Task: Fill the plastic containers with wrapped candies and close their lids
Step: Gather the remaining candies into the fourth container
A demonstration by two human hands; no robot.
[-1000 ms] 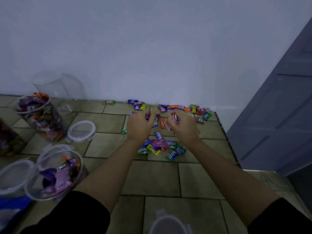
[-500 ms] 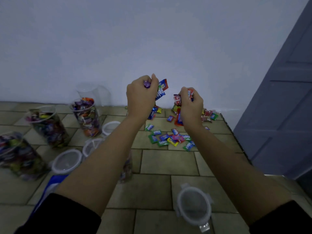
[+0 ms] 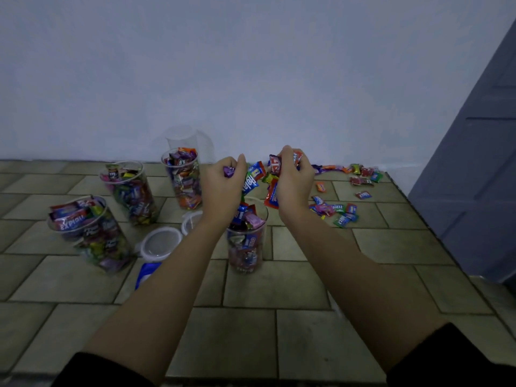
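Three filled containers (image 3: 131, 191) stood at the floor's (image 3: 251, 289) left. Your left hand (image 3: 223, 188) held its fingers curled round wrapped candies (image 3: 251, 180) above the open container (image 3: 245, 247). Your right hand (image 3: 293, 182) gripped more, and loose candies (image 3: 340, 213) lay rightward.

grey door (image 3: 474, 169) beside white wall (image 3: 251, 65)

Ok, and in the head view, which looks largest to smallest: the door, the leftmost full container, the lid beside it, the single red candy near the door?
1. door, partly in frame
2. leftmost container
3. lid
4. red candy
The candy lies farther from the camera, yet it is plainly the smallest.
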